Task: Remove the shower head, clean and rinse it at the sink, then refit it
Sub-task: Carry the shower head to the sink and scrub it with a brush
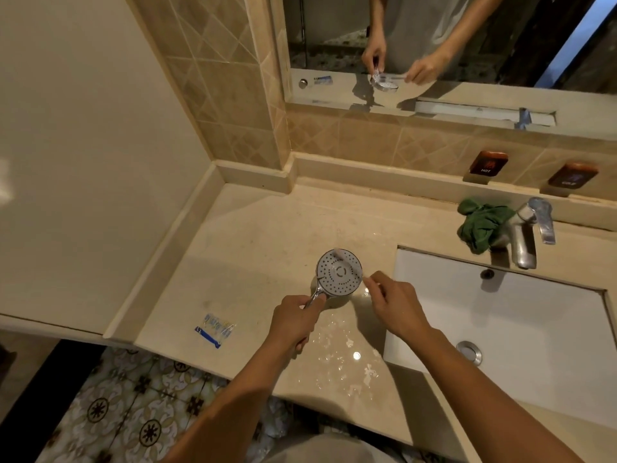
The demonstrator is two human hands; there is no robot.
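Observation:
The round chrome shower head (339,271) is held above the beige counter (253,235), its dotted spray face turned up towards me. My left hand (295,324) is closed around its handle. My right hand (395,304) is just right of the head, fingers pinched on a thin white stick whose tip (366,279) reaches the rim of the spray face. The mirror reflection shows the same thin stick pointing at the head. The white sink (494,325) lies to the right with a chrome tap (522,242) behind it.
A green cloth (480,225) lies bunched beside the tap. A torn clear and blue packet (215,329) lies on the counter at the left. Water puddles (344,355) cover the counter in front of me. The mirror (434,38) hangs above the tiled backsplash.

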